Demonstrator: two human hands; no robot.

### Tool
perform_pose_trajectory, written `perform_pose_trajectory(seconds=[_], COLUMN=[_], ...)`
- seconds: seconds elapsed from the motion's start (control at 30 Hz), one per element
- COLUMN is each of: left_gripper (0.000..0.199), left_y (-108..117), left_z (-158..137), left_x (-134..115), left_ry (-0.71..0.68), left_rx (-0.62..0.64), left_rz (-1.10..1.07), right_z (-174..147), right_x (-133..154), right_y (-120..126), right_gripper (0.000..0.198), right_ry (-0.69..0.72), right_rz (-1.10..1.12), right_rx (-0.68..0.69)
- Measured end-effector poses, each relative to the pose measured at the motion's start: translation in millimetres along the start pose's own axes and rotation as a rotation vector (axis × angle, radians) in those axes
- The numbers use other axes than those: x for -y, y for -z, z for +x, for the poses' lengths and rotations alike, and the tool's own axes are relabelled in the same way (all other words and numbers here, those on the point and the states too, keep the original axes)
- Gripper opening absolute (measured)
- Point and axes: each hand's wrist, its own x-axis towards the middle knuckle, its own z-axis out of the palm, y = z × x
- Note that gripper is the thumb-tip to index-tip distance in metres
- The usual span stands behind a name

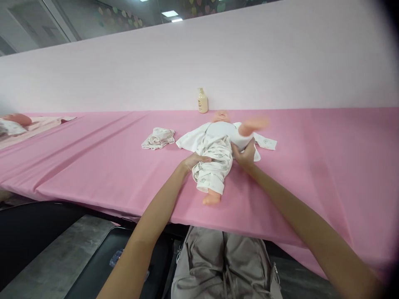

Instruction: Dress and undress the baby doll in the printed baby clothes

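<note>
A baby doll (pixel 222 116) lies on its back with its head toward the wall. It has a white body and an open white top (pixel 192 138) spread to both sides. Patterned white baby pants (pixel 215 160) are bunched around one of its legs, and the bare foot (pixel 212 197) pokes out of the cuff. My left hand (pixel 195 160) grips the pants from the side, thumb on top. My right hand (pixel 245 154) is closed around the doll's other leg, whose lower part (pixel 254 125) is raised and blurred. Some fingers of both hands are hidden.
A folded patterned cloth (pixel 158 138) lies left of the doll on the pink table cover (pixel 102 158). By the wall stands a cream pump bottle (pixel 202 101). Another doll (pixel 19 119) is partly visible at far left. A black chair (pixel 99 270) stands below the table.
</note>
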Motion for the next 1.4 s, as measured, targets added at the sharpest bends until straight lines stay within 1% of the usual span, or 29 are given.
perform_pose_trajectory(seconds=[0.07,0.1,0.2,0.27,0.33,0.43,0.5,0.57,0.7,0.77,0.87,1.07,1.13,1.23,1.3,1.4], left_gripper=[0.074,0.077,0.075,0.072,0.072,0.075,0.075,0.076,0.085,0.086,0.082,0.068,0.069,0.076,0.080,0.079], left_y=[-2,-3,-6,-9,-13,-16,-16,-14,-3,3,13,25,26,24,23,23], left_z=[-2,-4,-14,-23,-32,-41,-43,-43,-43,-44,-44,-31,-28,-26,-24,-19], left_x=[-6,-11,-27,-39,-48,-58,-60,-61,-60,-60,-57,-45,-42,-40,-38,-34], left_ry=[-0.016,-0.033,-0.078,-0.120,-0.180,-0.267,-0.291,-0.291,-0.282,-0.248,-0.213,-0.170,-0.152,-0.131,-0.113,-0.097], left_rx=[0.018,0.018,0.009,0.012,0.031,0.109,0.187,0.210,0.116,0.116,0.120,0.069,0.046,0.042,0.031,-0.015], left_rz=[0.105,0.169,0.402,0.556,0.668,0.715,0.716,0.714,0.606,0.541,0.464,0.267,0.223,0.200,0.190,0.167], right_z=[5,7,8,7,5,2,-1,-4,-7,-8,-8,-9,-9,-9,-9,-8], right_x=[11,16,26,28,28,27,27,27,24,22,19,12,11,12,13,15], right_y=[-1,0,5,6,5,0,-3,-5,-4,-2,1,3,4,5,5,5], right_gripper=[0.062,0.061,0.052,0.050,0.050,0.049,0.047,0.045,0.039,0.038,0.038,0.049,0.052,0.052,0.049,0.049], right_ry=[-0.091,-0.083,0.085,0.163,0.175,0.196,0.239,0.286,0.321,0.316,0.321,0.303,0.282,0.238,0.208,0.180], right_rz=[-0.018,-0.031,-0.094,-0.161,-0.252,-0.387,-0.457,-0.498,-0.527,-0.516,-0.469,-0.339,-0.272,-0.175,-0.139,-0.120], right_rx=[-0.084,-0.072,0.114,0.216,0.250,0.277,0.299,0.319,0.303,0.279,0.263,0.219,0.200,0.183,0.175,0.167])
